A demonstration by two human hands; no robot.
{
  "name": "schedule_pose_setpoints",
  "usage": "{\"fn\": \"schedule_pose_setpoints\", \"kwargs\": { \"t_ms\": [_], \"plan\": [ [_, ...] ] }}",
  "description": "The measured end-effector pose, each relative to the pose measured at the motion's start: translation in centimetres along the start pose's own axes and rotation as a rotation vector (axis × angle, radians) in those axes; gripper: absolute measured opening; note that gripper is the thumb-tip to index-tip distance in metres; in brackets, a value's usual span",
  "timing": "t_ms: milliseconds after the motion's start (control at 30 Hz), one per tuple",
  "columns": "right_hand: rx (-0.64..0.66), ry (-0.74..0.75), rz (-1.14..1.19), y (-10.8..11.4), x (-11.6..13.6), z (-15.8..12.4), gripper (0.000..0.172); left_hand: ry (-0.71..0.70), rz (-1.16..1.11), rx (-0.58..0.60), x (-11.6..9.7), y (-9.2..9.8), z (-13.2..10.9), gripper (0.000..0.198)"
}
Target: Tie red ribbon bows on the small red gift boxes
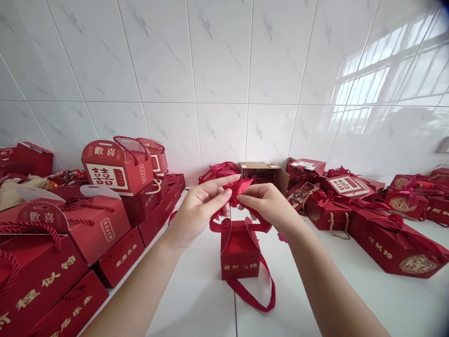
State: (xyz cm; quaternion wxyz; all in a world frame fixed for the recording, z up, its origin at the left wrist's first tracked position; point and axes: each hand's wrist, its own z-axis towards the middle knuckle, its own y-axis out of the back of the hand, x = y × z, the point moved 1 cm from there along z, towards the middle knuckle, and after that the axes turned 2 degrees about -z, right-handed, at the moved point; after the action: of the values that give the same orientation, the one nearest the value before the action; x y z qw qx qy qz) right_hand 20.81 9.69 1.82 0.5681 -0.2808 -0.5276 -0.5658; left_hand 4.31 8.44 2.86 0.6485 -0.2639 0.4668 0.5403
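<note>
A small red gift box [240,264] with gold characters stands upright on the white surface, its top flaps leaning up. Above it, both of my hands pinch a red ribbon [238,188]. My left hand [203,206] grips it between thumb and index finger, and my right hand [261,201] holds it from the other side, fingertips close together. Part of the ribbon runs by the box's top, and a long loop [268,299] of it lies at the front right of the box. The fingers hide how the ribbon is folded between them.
Stacked red gift boxes [115,166] with rope handles fill the left. Behind my hands are a heap of red ribbon [219,171] and an open cardboard box [280,174]. Several ribbon-tied red boxes [396,243] sit at right. A tiled wall [224,79] rises behind.
</note>
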Motion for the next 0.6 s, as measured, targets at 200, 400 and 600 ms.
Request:
{"fn": "schedule_pose_setpoints", "kwargs": {
  "t_ms": [200,400,600],
  "plan": [
    [0.055,0.062,0.163,0.05,-0.28,0.14,0.021,0.017,0.025,-0.064,-0.05,-0.11,-0.13,0.044],
    [0.156,0.118,0.264,0.09,0.15,-0.2,0.021,0.038,0.031,-0.114,0.32,-0.15,0.04,0.051],
    [0.102,0.107,0.258,-0.15,-0.17,0.05,0.03,0.074,0.029,-0.108,0.24,-0.14,0.03,0.042]
  ]
}}
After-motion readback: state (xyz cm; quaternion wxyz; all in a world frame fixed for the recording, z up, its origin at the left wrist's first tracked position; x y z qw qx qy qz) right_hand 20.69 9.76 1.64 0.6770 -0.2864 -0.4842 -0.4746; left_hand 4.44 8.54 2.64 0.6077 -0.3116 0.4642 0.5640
